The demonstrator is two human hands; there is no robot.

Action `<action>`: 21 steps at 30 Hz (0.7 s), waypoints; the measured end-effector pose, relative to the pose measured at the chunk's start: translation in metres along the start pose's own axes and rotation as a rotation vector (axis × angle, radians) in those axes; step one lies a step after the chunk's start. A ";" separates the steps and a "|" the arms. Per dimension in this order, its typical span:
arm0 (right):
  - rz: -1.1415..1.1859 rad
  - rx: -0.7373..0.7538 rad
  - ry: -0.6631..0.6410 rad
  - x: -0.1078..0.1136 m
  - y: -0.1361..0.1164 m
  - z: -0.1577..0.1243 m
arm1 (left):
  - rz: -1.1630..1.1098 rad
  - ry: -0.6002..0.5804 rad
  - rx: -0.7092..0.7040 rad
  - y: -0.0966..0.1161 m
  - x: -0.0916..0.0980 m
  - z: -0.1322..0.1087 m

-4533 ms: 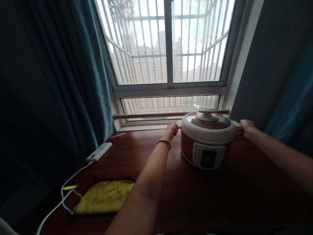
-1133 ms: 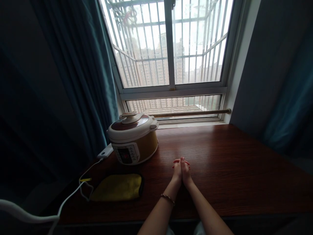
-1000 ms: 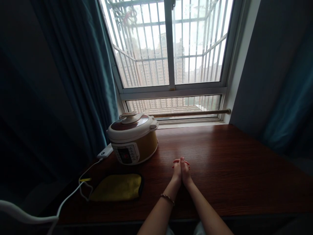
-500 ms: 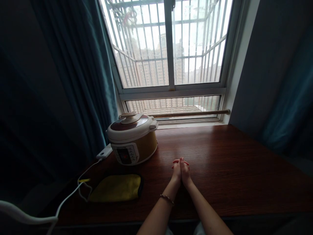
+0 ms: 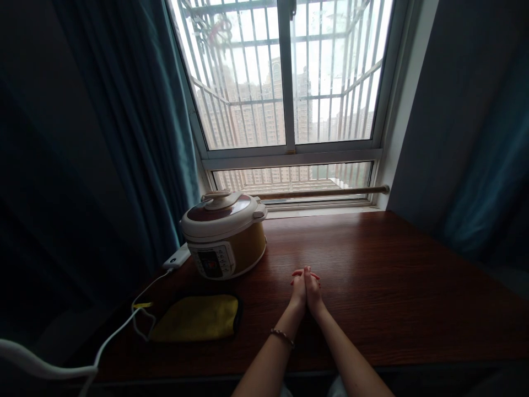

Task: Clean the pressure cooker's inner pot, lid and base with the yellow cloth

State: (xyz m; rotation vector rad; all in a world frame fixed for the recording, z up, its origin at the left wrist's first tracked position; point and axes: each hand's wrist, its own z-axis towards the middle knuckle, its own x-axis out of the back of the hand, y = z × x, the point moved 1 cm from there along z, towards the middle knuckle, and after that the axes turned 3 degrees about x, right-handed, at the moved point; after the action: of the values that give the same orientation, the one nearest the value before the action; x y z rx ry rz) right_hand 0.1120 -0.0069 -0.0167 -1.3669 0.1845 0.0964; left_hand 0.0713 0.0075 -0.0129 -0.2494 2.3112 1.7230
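My left hand (image 5: 299,291) and my right hand (image 5: 314,293) are clasped together above the dark red-brown wooden table (image 5: 392,286). Their fingers are interlaced and closed, and no object shows between them. A beaded bracelet (image 5: 282,335) circles my left wrist. Ahead and to the left of my hands stands a white and gold electric pressure cooker (image 5: 225,234) with its lid on. Nearer to me on the left lies a yellow cloth (image 5: 196,318) with a dark edge, apart from my hands.
A white power strip (image 5: 177,256) sits left of the cooker, and its white cable (image 5: 118,331) runs toward the lower left. A barred window (image 5: 289,110) rises behind the table, with a horizontal rail (image 5: 322,193) at its foot. Blue curtains (image 5: 144,138) hang on both sides.
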 end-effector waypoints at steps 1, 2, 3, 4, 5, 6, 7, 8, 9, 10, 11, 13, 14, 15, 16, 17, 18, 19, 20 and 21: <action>0.001 0.000 -0.001 0.000 -0.001 0.000 | 0.001 0.001 0.001 0.000 0.000 0.000; 0.005 -0.002 0.001 0.000 -0.001 0.000 | 0.002 0.001 0.003 0.000 0.000 0.000; 0.010 -0.004 0.001 -0.001 -0.001 0.000 | 0.003 0.001 0.004 0.000 0.000 0.000; 0.018 -0.007 0.004 -0.001 -0.001 0.000 | 0.005 0.001 0.005 0.000 0.000 0.000; 0.025 -0.012 0.004 -0.001 -0.001 0.000 | 0.007 0.001 0.006 0.000 0.000 0.001; 0.031 -0.017 0.004 -0.001 -0.001 0.001 | 0.008 0.000 0.006 0.000 0.000 0.001; 0.034 -0.020 0.004 -0.001 0.000 0.001 | 0.009 -0.002 0.005 0.000 0.000 0.001; 0.034 -0.022 0.007 -0.001 0.000 0.001 | 0.010 -0.004 0.004 0.000 -0.001 0.001; 0.032 -0.023 0.009 0.000 0.001 0.002 | 0.011 -0.007 0.004 0.001 -0.001 0.000; 0.029 -0.023 0.011 0.000 0.002 0.002 | 0.012 -0.011 0.003 0.001 -0.001 0.000; 0.026 -0.021 0.010 0.000 0.003 0.002 | 0.013 -0.015 0.002 0.002 -0.001 -0.001; 0.022 -0.018 0.009 0.000 0.004 0.002 | 0.017 -0.025 0.001 0.002 -0.001 -0.002; 0.020 -0.016 0.010 0.000 0.005 0.002 | 0.019 -0.030 0.000 0.003 -0.001 -0.003; 0.020 -0.015 0.010 0.000 0.005 0.002 | 0.020 -0.034 -0.001 0.003 -0.001 -0.004; 0.019 -0.014 0.011 0.000 0.006 0.002 | 0.022 -0.038 -0.002 0.003 -0.001 -0.004; 0.018 -0.014 0.012 0.000 0.006 0.002 | 0.023 -0.040 -0.002 0.004 -0.001 -0.005; 0.018 -0.014 0.012 0.000 0.006 0.003 | 0.024 -0.042 -0.003 0.004 -0.001 -0.005; 0.019 -0.015 0.013 0.001 0.006 0.003 | 0.025 -0.042 -0.003 0.004 -0.001 -0.005; 0.023 -0.019 0.013 0.001 0.005 0.003 | 0.025 -0.043 -0.002 0.004 -0.001 -0.005; 0.028 -0.022 0.013 0.001 0.005 0.003 | 0.025 -0.043 -0.001 0.005 -0.001 -0.005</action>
State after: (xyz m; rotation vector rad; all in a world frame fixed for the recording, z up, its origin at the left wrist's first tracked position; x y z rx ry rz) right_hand 0.1120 -0.0034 -0.0212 -1.3874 0.2140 0.1133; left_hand 0.0709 0.0036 -0.0068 -0.1826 2.2921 1.7245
